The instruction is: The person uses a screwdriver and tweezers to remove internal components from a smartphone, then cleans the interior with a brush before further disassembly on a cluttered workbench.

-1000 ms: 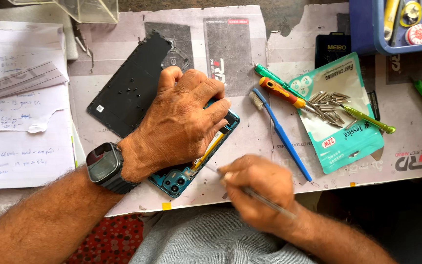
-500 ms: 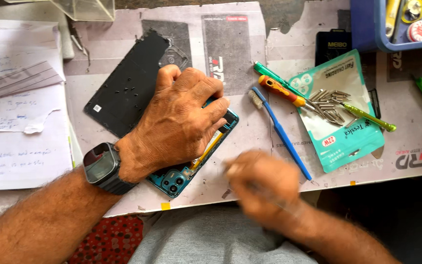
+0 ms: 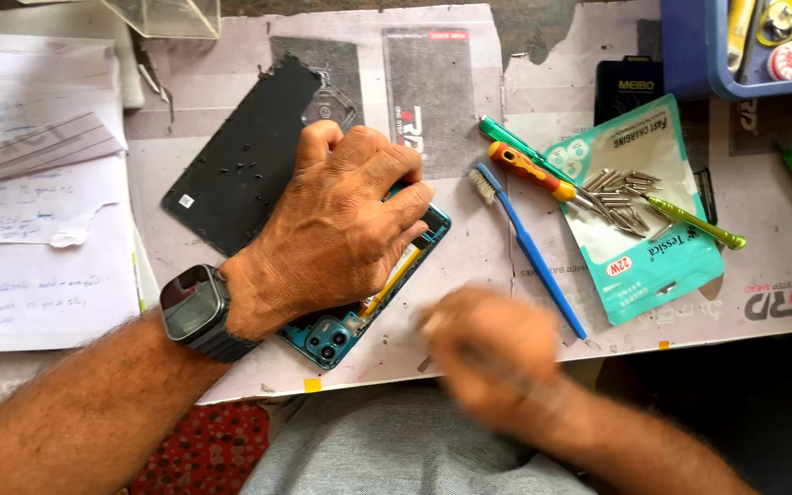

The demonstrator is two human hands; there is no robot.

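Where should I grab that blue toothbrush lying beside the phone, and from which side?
Take the blue toothbrush by the lower half of its handle, coming from the near edge of the table. It lies flat and slanted, bristle head up near the orange screwdriver, tail end towards the blurred right hand. That stretch looks bare; the head end is crowded by tools and the teal packet.

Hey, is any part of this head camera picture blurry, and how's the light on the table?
In the head view, the right hand is smeared by motion blur, so whether it holds anything cannot be told. The left hand, pressing on the opened phone, is sharp, as are the blue toothbrush and screwdriver. Light is soft and even, with faint shadows and no strong glare.
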